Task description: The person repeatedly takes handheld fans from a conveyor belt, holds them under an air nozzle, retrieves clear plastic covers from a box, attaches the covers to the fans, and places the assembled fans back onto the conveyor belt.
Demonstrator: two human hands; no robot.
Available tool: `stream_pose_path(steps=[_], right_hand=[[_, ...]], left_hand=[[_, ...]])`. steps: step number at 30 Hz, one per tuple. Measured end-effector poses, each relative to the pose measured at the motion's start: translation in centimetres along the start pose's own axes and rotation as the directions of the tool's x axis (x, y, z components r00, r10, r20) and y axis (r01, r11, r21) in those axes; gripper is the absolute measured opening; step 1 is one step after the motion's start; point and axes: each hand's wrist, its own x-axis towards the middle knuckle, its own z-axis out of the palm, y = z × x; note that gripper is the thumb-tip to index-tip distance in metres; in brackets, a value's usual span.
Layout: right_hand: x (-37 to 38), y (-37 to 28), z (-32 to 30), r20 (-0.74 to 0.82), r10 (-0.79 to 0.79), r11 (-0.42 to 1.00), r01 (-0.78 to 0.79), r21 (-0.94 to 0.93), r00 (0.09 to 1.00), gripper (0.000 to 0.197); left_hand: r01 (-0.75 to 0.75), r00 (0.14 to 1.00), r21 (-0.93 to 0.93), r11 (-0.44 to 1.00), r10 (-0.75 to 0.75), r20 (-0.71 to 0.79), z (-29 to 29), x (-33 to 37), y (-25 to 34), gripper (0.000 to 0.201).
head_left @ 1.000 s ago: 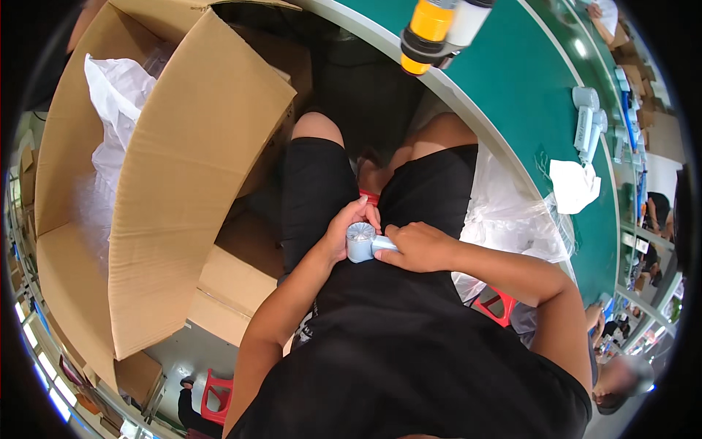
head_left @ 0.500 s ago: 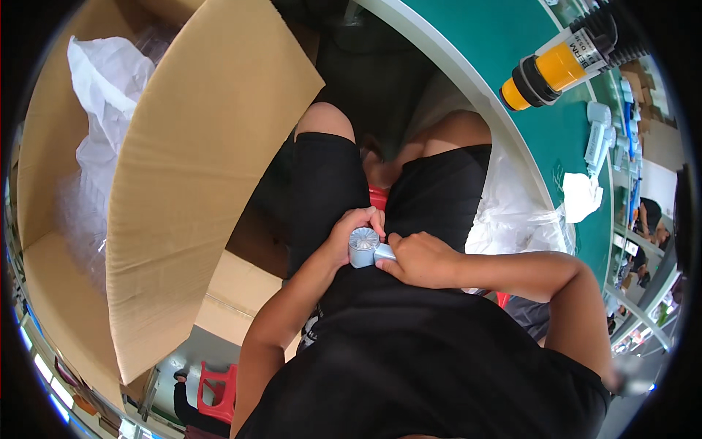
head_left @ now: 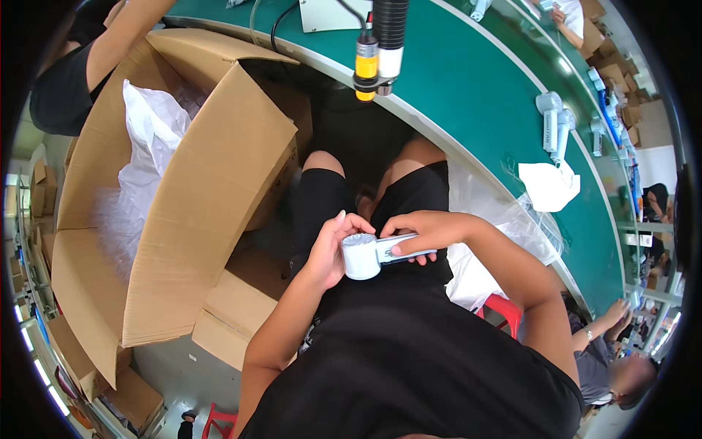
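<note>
Over my lap, I hold a pale blue handheld fan (head_left: 361, 257) with a round head and a short handle. My right hand (head_left: 431, 233) is wrapped round the handle, thumb on top and fingertips showing beneath. Against the left side of the fan's head rests my left hand (head_left: 329, 249), its palm cupping it and its fingers bent over the far edge. The fan's grille is seen edge-on, while the smooth side of the head faces me.
On my left stands a large open cardboard box (head_left: 201, 197) holding white plastic wrap (head_left: 150, 139). The green table (head_left: 453, 88) curves ahead and right, with more handheld fans (head_left: 550, 121) and a white sheet (head_left: 548, 186). A yellow-black cylindrical device (head_left: 365, 69) overhangs its edge. Other people work nearby.
The fan has tilted so its grille turns away and more of its handle shows. My right hand has shifted along the handle. The view has turned, bringing another person's arm in at upper left.
</note>
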Motion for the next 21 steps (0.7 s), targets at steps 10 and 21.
stream_pose_path(steps=[10,21], right_hand=[[-4.6,0.6,4.1,-0.065,-0.253,0.949,0.261,0.179,0.965,0.039],[1.1,3.6,4.2,-0.266,-0.071,0.98,0.017,-0.197,0.961,0.049]], left_hand=[[-0.153,0.983,0.244,0.957,0.122,0.139,4.9,-3.9,1.3,0.04],[0.104,0.993,0.2,0.974,-0.09,-0.08,-2.5,2.6,-3.8,0.05]])
